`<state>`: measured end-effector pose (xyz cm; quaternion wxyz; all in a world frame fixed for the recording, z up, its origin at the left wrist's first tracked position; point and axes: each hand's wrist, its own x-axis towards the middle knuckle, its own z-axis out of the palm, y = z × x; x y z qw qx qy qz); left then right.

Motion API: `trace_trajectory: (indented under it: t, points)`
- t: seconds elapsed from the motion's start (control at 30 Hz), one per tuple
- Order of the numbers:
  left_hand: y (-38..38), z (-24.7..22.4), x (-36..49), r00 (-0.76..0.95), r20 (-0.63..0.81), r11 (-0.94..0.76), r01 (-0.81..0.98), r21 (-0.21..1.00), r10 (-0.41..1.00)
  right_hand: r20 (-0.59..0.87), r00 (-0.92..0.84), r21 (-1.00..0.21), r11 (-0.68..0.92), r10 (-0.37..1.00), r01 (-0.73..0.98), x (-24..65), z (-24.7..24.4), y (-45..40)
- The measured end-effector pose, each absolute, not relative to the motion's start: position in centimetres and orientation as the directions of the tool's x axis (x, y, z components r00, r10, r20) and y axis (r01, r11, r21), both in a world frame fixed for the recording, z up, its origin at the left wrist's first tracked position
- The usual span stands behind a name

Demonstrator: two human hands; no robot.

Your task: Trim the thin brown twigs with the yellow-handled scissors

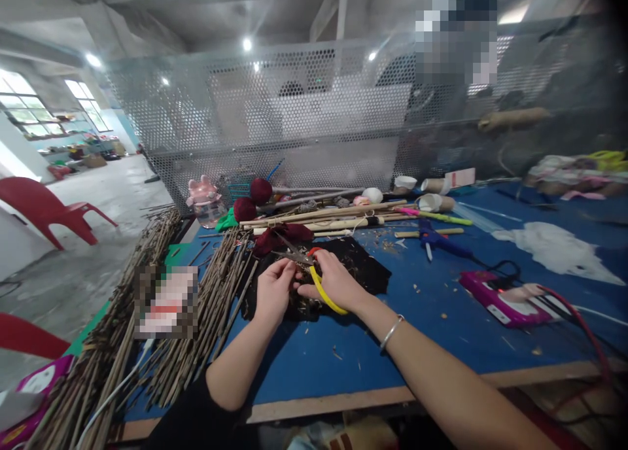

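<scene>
My right hand [338,283] is wrapped round a pair of scissors [320,286] with yellow and red handles. Their blades point to the left, just above my left hand [275,286]. That hand's thumb and fingers are pinched together near the blades; what they hold, if anything, is too small to make out. Beneath both hands lies a black cloth [367,263] strewn with plant scraps. A dark red cloth [289,235] lies behind the blades. To the left of my left hand, a bundle of thin twigs [196,332] rests on the blue tabletop [373,358].
More long twigs [112,293] line the table's left edge. Wooden sticks [324,218] and dark red yarn balls [260,191] lie at the back, before a perforated metal screen [245,110]. A blue glue gun [439,241], purple power strip [510,299] and plastic bag [564,247] lie right.
</scene>
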<state>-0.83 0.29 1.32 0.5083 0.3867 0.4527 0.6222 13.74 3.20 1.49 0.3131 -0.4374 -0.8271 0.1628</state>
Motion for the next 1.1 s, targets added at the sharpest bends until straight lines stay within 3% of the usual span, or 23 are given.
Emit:
trace_trajectory:
  t: [0.63,0.83,1.1]
  points:
    - [-0.07,1.38,-0.48,-0.146,0.083,-0.109,-0.178,0.978,0.986,0.359,-0.41,-0.46,0.541,0.838,0.704,13.52,2.04,2.8]
    - [-0.14,1.41,-0.54,-0.184,0.133,-0.154,-0.109,0.982,0.974,0.303,-0.347,-0.422,0.451,0.888,0.787,13.41,1.97,2.7]
    - [0.22,1.14,-0.53,-0.217,0.091,-0.14,-0.226,0.964,0.972,0.304,-0.309,-0.416,0.418,0.901,0.807,12.81,1.99,2.42]
